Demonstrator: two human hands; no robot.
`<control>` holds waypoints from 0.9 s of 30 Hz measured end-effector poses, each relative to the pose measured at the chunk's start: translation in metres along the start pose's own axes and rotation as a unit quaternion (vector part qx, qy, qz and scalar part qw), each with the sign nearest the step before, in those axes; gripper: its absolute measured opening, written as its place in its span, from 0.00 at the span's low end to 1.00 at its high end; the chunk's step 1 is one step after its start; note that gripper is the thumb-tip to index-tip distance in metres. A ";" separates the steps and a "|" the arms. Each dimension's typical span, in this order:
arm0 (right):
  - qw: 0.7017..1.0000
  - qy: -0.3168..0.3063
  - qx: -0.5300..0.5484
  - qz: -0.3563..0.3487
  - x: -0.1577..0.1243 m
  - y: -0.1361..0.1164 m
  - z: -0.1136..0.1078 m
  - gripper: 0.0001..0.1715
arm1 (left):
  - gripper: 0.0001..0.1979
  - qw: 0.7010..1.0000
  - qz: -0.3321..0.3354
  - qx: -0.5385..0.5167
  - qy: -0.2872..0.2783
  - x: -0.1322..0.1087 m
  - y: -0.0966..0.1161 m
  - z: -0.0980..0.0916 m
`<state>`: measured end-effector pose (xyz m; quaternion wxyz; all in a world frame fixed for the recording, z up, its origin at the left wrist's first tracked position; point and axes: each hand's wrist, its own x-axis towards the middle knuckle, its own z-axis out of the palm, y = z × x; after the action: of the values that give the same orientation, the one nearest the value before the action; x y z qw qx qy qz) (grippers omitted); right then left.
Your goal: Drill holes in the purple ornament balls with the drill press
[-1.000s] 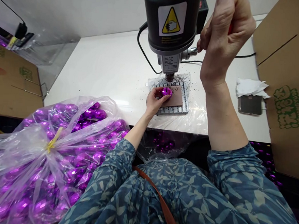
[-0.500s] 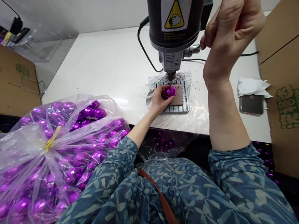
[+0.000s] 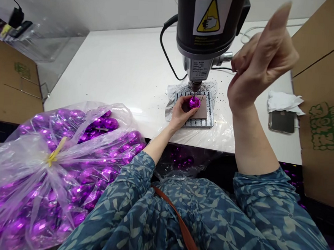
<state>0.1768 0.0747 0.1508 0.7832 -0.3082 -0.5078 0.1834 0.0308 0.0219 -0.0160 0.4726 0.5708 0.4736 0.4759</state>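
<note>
Hands first: left hand (image 3: 182,112) wrapped round a purple faceted ball (image 3: 194,102), pressing it onto a brown pad (image 3: 202,111) on the slotted drill base (image 3: 198,122), right under the chuck (image 3: 195,85) of the bench drill (image 3: 210,25). Right hand (image 3: 259,66) is up beside the drill head, level w/ the metal lever hub (image 3: 226,57); fingers loosely curled, index pointing up, blurred, so can't tell if it grips anything. Dark swarf specks lie round the base on the white bench (image 3: 116,72). Near the left elbow, a tied clear bag (image 3: 55,163) full of purple balls. Beyond the right forearm: phone (image 3: 281,121), crumpled tissue (image 3: 284,102) touching its far edge, cardboard box (image 3: 322,113).
</note>
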 end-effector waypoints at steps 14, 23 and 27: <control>0.997 0.062 0.002 0.040 -0.026 0.008 -0.011 0.35 | 0.28 1.000 0.003 -0.010 -0.013 -0.001 0.000 -0.001; 0.995 0.094 -0.001 0.034 -0.035 0.019 -0.018 0.44 | 0.28 1.000 0.002 -0.026 -0.006 0.000 -0.001 -0.001; 0.996 0.077 -0.025 0.022 -0.038 0.022 -0.021 0.44 | 0.29 1.000 0.008 -0.019 -0.007 0.000 -0.002 -0.001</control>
<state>0.1803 0.0619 0.1040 0.8080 -0.3522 -0.4433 0.1631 0.0299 0.0225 -0.0183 0.4828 0.5685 0.4571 0.4845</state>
